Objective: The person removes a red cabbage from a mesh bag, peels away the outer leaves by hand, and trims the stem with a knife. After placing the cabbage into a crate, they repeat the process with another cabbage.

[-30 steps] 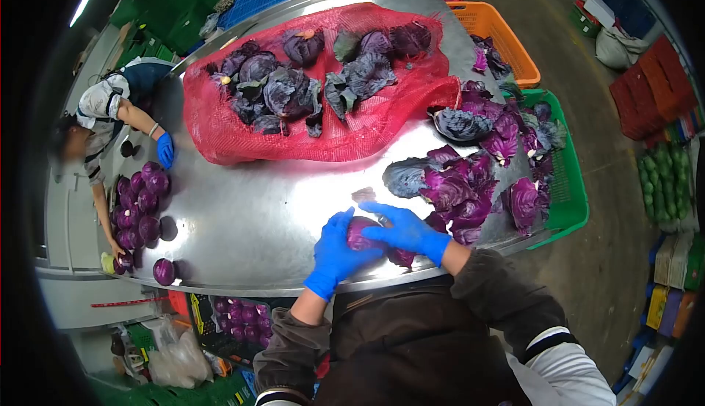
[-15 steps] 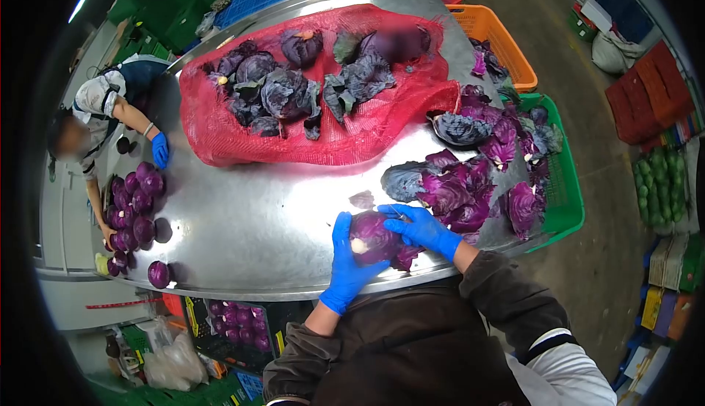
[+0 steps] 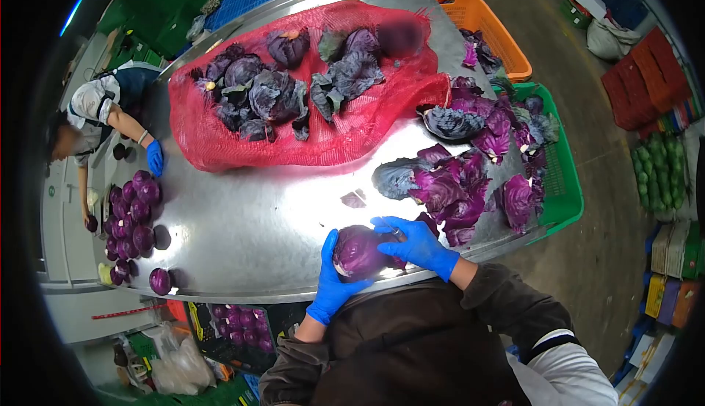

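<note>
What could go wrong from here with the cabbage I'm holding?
The held cabbage, cupped by your left hand, is round and near the edge of the table; if it slips, it might roll off. The lone cabbage near that edge could roll if bumped. Loose leaves beside your right hand might hinder it.

Def a produce workroom: long shiny steel table (image 3: 235, 222), red mesh cabbage sack (image 3: 367, 136) at eleven o'clock, stacked red plastic crates (image 3: 646, 83) at two.
</note>
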### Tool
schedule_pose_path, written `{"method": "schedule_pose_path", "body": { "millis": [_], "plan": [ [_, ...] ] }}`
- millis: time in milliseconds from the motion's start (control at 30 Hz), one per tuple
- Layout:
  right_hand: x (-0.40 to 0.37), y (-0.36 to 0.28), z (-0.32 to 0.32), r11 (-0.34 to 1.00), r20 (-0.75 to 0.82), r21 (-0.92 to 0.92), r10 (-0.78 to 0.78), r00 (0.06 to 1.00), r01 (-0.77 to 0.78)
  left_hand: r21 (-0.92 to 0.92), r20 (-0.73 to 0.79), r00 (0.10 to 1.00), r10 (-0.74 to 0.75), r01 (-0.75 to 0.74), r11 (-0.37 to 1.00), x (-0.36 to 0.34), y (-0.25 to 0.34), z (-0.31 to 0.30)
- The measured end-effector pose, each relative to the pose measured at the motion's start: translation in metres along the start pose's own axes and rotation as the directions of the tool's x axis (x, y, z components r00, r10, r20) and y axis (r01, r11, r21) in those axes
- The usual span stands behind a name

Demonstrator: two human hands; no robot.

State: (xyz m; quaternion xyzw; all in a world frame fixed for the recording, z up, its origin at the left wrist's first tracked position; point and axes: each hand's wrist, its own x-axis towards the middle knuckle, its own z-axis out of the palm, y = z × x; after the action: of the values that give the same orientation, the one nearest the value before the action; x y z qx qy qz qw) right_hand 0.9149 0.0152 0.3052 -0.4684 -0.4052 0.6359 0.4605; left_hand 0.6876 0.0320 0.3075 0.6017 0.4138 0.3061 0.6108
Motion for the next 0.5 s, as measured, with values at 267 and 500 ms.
{"method": "schedule_pose_path", "body": {
  "millis": [267, 500],
  "plan": [
    [0.011, 0.010, -0.008, 0.973, -0.008, -0.230, -0.032, 0.999, 0.030, 0.237, -0.100, 0.983, 0.152, -0.125, 0.963, 0.003, 0.004, 0.011],
    [0.005, -0.062, -0.009, 0.478, -0.151, -0.869, -0.007, 0.988, -0.130, 0.431, -0.108, 0.985, 0.131, -0.072, 0.900, 0.063, 0.045, 0.039]
  ]
}}
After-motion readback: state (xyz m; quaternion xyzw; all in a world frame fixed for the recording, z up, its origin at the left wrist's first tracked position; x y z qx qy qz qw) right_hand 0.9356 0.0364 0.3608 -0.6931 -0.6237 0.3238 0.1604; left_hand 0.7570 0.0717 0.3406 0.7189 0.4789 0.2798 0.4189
